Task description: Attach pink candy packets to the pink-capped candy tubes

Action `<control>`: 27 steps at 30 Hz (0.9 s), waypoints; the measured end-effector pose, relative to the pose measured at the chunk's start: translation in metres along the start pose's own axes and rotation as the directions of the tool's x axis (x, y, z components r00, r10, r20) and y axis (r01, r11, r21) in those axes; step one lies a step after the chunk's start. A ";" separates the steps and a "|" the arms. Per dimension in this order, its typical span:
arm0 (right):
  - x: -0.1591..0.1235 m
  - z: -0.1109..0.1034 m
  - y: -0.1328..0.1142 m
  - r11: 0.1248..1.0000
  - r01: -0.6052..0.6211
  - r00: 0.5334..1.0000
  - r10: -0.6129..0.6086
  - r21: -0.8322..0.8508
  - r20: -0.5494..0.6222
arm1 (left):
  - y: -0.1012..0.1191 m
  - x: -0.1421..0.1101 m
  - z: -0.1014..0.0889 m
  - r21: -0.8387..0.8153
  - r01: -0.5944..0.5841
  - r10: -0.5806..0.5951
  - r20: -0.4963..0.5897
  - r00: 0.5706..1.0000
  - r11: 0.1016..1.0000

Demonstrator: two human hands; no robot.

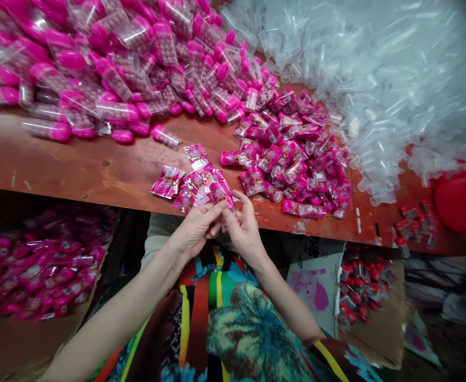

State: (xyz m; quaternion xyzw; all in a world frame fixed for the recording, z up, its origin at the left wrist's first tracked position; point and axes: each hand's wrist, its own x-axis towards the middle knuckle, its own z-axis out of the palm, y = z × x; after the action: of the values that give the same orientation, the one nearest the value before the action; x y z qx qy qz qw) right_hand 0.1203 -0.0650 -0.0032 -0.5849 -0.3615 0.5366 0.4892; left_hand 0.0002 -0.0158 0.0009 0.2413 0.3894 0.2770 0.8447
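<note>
Close together at the table's front edge, my left hand and my right hand pinch one pink printed wrapper between thumbs and fingers. Whether a tube sits inside that wrapper I cannot make out. Just beyond my fingers lies a small pile of flat pink wrappers, with one wrapper apart on the left. To the right is a heap of pink wrapped tubes. A single clear tube with a pink cap rests behind the flat wrappers.
Pink-capped tubes of small balls are heaped at the back left, clear empty tubes at the back right. A red tub stands right. Below the table are boxes of pink packets and red-capped tubes.
</note>
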 end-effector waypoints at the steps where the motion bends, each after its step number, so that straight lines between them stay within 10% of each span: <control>1: 0.000 -0.001 0.000 0.995 -0.051 0.998 0.049 0.089 0.032 | 0.000 0.000 0.000 0.009 -0.001 0.001 -0.002 1.000 1.000; 11: 0.002 -0.006 0.009 0.985 0.032 0.994 -0.049 0.172 0.097 | -0.004 0.000 0.007 0.187 -0.091 0.116 -0.125 0.985 0.978; 18: 0.012 -0.006 0.031 0.929 -0.147 0.963 0.057 0.338 0.263 | -0.005 -0.003 0.004 0.265 -0.111 0.129 -0.051 0.990 0.958; 23: 0.016 -0.016 0.013 0.950 -0.147 0.976 0.094 0.274 0.197 | -0.004 -0.008 0.008 0.155 -0.073 0.072 0.017 0.997 0.985; 27: 0.033 -0.048 -0.030 0.992 0.127 0.986 -0.126 0.004 -0.106 | -0.001 -0.011 0.005 0.191 -0.029 0.040 -0.054 0.998 0.981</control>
State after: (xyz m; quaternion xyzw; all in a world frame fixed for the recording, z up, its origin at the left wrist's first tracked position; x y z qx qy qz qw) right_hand 0.1759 -0.0344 0.0140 -0.5858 -0.3687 0.4747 0.5437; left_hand -0.0013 -0.0252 0.0089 0.3196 0.4338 0.2601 0.8013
